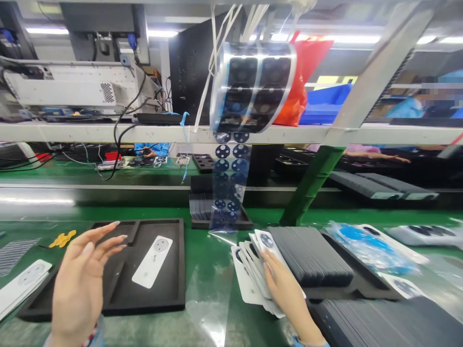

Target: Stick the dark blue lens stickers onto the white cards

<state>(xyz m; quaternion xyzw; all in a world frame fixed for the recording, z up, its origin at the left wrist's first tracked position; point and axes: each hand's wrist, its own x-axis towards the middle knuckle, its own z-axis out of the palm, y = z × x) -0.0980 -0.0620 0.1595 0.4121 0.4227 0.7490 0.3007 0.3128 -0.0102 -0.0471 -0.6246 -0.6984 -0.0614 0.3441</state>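
Note:
My left hand (81,279) is raised with fingers apart and nothing in it, over the left side of a black foam tray (179,270). A single white phone back cover (152,262) with a round camera area lies at a slant in that tray. To the right, my right hand (284,286) has its fingers on a fanned bunch of white phone back covers (248,274), gripping the one nearest the dark stack; its thumb is hidden. Beside it, a row of dark grey panels (311,255) stands packed in another black tray (376,289).
A roll of round black stickers (253,86) hangs from the shelf rail (162,133), its clear strip (227,193) trailing to the table. More white covers (25,284) lie far left, near a yellow piece (63,238). A green-wrapped post (313,185) and blue plastic film (372,248) are right.

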